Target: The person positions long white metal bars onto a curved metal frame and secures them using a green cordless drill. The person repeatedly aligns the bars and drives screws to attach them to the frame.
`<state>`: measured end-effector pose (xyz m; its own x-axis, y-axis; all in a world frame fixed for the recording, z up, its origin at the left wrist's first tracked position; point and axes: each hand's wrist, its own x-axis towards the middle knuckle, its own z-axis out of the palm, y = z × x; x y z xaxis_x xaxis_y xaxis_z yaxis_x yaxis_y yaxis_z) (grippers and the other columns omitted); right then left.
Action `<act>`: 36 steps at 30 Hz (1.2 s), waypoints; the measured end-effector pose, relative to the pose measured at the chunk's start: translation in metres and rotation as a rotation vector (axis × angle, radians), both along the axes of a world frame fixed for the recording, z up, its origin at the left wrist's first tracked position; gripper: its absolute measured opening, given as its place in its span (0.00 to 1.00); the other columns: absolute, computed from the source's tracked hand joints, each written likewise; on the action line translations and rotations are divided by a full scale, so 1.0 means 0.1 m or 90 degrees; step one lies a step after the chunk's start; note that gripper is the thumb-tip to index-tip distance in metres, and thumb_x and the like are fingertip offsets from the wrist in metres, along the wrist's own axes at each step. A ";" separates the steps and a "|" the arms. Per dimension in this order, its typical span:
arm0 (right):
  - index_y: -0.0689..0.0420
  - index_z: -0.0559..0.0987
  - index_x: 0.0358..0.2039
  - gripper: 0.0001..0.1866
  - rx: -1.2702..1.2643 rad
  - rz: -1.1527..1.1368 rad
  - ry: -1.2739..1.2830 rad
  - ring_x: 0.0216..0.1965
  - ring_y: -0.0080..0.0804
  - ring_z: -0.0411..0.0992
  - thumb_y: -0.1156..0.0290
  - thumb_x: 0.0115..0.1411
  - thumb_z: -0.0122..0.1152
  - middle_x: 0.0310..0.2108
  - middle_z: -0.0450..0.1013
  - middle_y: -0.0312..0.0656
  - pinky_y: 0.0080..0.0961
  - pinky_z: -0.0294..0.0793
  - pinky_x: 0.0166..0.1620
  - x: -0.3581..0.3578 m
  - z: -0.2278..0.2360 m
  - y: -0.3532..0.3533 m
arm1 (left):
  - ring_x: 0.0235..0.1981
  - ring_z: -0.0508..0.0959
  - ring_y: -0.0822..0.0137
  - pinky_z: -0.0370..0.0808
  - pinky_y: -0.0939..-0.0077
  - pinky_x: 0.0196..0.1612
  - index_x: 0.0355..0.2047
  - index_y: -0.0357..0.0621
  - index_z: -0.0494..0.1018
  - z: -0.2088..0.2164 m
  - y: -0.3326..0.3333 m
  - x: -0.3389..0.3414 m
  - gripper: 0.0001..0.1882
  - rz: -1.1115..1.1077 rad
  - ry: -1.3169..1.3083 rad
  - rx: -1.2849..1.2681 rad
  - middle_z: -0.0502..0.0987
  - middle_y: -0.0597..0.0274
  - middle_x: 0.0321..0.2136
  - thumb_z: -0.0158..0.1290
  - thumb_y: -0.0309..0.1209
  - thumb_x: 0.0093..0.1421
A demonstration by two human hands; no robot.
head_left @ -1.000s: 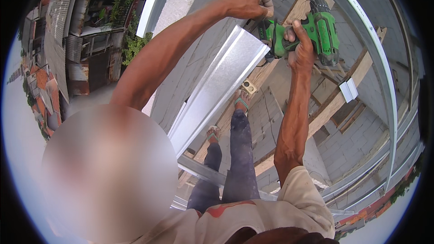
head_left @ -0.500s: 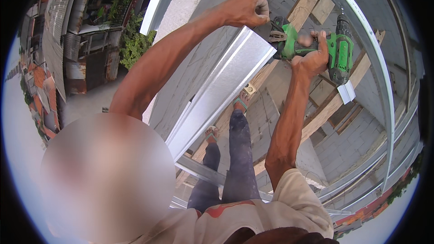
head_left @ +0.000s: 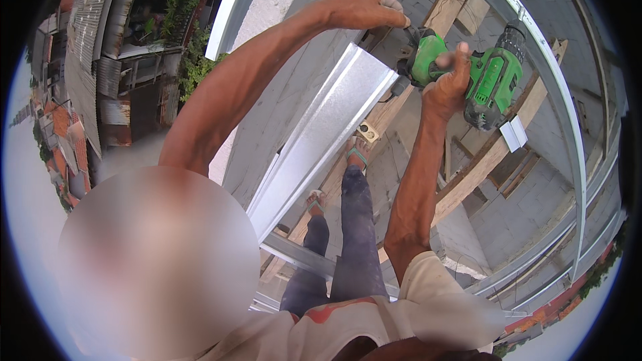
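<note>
My right hand [head_left: 445, 93] is wrapped round the grip of a green and black cordless drill [head_left: 493, 83]. The drill's chuck points up and away, its bit close to the curved metal channel [head_left: 558, 73]; whether they touch I cannot tell. My left hand [head_left: 374, 10] reaches across from the left, fingers pressed together at the dark base end of the drill. What is between those fingertips, if anything, is too small to make out. Below both hands lies a shiny folded metal profile [head_left: 334, 120], its cut end close to the drill's base.
Wooden planks [head_left: 468, 174] run beneath me over a drop between grey block walls [head_left: 555, 174]. My feet in sandals [head_left: 356, 154] stand near a pale socket block [head_left: 367, 132]. A small metal offcut [head_left: 513, 135] sits by a plank. Rusty roofs [head_left: 87, 47] lie to the left.
The drill has tilted, its chuck moving right and nearer to the curved channel. My right hand has shifted slightly left and down. My left hand has moved slightly right, to the drill's base.
</note>
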<state>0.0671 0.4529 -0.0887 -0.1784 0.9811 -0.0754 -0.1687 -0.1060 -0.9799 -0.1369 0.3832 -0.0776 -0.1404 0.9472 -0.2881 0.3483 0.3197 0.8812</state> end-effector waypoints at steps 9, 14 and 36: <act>0.57 0.72 0.21 0.21 0.174 -0.047 -0.131 0.25 0.26 0.64 0.62 0.72 0.56 0.21 0.66 0.34 0.29 0.65 0.36 0.06 0.23 0.31 | 0.22 0.55 0.80 0.54 0.77 0.26 0.18 0.55 0.62 0.08 -0.11 -0.09 0.17 -0.045 -0.267 -0.199 0.56 0.79 0.19 0.52 0.41 0.61; 0.56 0.72 0.21 0.21 0.164 -0.035 -0.116 0.24 0.26 0.63 0.63 0.72 0.55 0.20 0.66 0.34 0.30 0.64 0.35 0.09 0.13 0.32 | 0.20 0.55 0.77 0.55 0.77 0.26 0.17 0.55 0.59 0.11 0.03 0.01 0.22 -0.030 -0.068 -0.073 0.54 0.79 0.17 0.56 0.45 0.61; 0.54 0.69 0.27 0.18 0.226 -0.240 0.112 0.22 0.27 0.66 0.59 0.68 0.64 0.21 0.62 0.34 0.28 0.74 0.32 0.62 0.83 0.78 | 0.26 0.71 0.56 0.69 0.57 0.35 0.28 0.33 0.72 -0.12 0.02 0.09 0.26 -0.134 0.190 -0.040 0.72 0.50 0.24 0.49 0.48 0.67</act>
<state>0.1287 0.5310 -0.0060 0.2112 0.9389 0.2717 -0.2956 0.3263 -0.8979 -0.1276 0.3855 -0.0895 -0.0303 0.9462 -0.3221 0.6508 0.2633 0.7122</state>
